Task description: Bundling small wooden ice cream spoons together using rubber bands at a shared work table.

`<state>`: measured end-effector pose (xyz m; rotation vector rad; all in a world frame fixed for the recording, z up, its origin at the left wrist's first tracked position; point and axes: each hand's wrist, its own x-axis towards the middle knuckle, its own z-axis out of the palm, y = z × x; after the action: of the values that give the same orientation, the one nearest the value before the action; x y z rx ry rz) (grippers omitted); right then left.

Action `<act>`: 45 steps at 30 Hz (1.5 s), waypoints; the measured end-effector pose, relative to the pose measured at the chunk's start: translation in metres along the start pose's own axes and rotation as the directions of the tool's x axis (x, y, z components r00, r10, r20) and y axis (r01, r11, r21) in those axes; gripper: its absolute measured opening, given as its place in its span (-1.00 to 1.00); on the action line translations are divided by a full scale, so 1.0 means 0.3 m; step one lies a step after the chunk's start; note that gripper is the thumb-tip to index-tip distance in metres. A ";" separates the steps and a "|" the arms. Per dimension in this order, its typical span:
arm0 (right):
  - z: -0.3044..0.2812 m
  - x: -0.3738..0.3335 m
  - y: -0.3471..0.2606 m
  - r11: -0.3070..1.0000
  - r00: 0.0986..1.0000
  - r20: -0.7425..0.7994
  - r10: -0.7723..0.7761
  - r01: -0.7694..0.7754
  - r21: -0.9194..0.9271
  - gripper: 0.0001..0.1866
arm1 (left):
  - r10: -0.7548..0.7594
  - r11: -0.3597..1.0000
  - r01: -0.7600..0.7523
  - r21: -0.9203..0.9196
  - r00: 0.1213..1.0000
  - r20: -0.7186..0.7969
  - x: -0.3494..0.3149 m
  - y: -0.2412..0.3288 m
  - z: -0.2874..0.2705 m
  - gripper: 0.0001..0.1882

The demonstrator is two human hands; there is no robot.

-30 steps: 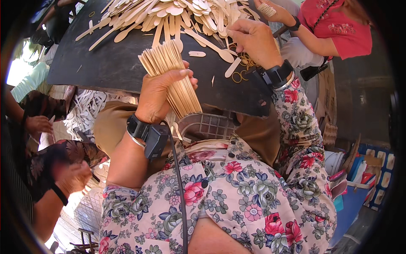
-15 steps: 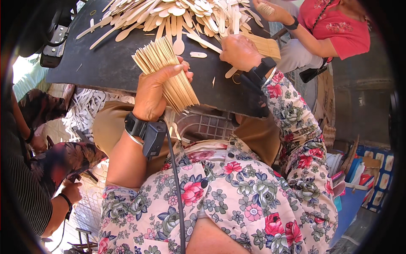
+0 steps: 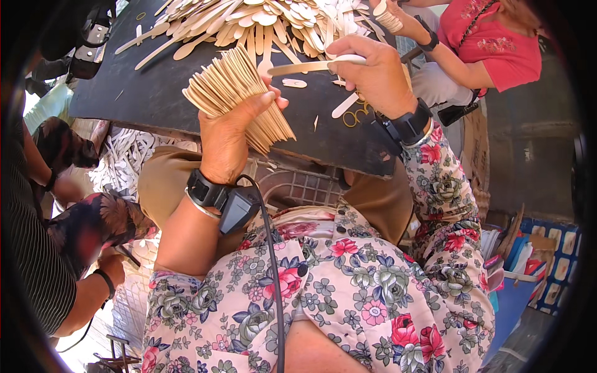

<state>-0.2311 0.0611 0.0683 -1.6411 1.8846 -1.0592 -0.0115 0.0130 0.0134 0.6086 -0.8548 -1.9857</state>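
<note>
Nearest, the left hand [image 3: 225, 127] is wrapped around a thick bundle of wooden sticks [image 3: 233, 93] above the near edge of the dark table [image 3: 140, 84]. Its thumb lies across the sticks and its fingertips curl around the right side, opened only as far as the bundle's thickness. The far-left ends spread like a fan and sit unevenly, so a firm, level squeeze around the middle would probably serve best; too loose and the outer sticks could slide out.

To the right, yellow-brown rubber bands [image 3: 356, 117] lie beside a loose wooden piece [image 3: 345, 105], best left clear of the right wrist.

A little farther, the right hand [image 3: 372, 69] pinches a single wooden piece [image 3: 301, 69] near its right end, thumb and forefinger closed on it (the other fingers are partly hidden). The piece points left toward the bundle; whether its tip touches anything, I cannot tell. A light pinch and a flat, lengthwise angle should be kindest to thin wood.

Beyond lies the heaped pile of wooden cutlery [image 3: 267, 22], where lifting from the top would disturb the least.
</note>
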 end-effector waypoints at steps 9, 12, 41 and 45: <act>0.094 -0.064 -0.134 0.962 0.976 -0.075 -0.206 0.216 0.167 -0.87 | 0.177 0.931 -0.197 0.307 0.980 0.093 -0.017 -0.014 0.038 -0.68; 0.114 -0.060 -0.134 0.947 0.950 -0.061 -0.306 0.310 0.078 -0.72 | 0.185 0.914 -0.206 0.350 0.978 0.094 -0.011 -0.023 0.043 -0.65; 0.099 -0.051 -0.035 0.831 0.869 0.494 -0.034 -0.250 0.497 -0.49 | -0.292 0.955 0.270 0.126 0.932 0.217 -0.026 -0.050 0.034 -0.70; 0.103 -0.042 -0.055 0.831 0.884 0.466 0.017 -0.271 0.485 -0.48 | -0.267 0.964 0.262 0.050 0.948 0.173 -0.029 -0.043 0.041 -0.70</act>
<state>-0.1952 0.0648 0.0598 -1.2423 1.2366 -0.9327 -0.0221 0.0296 0.0123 0.5922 -0.9494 -2.3028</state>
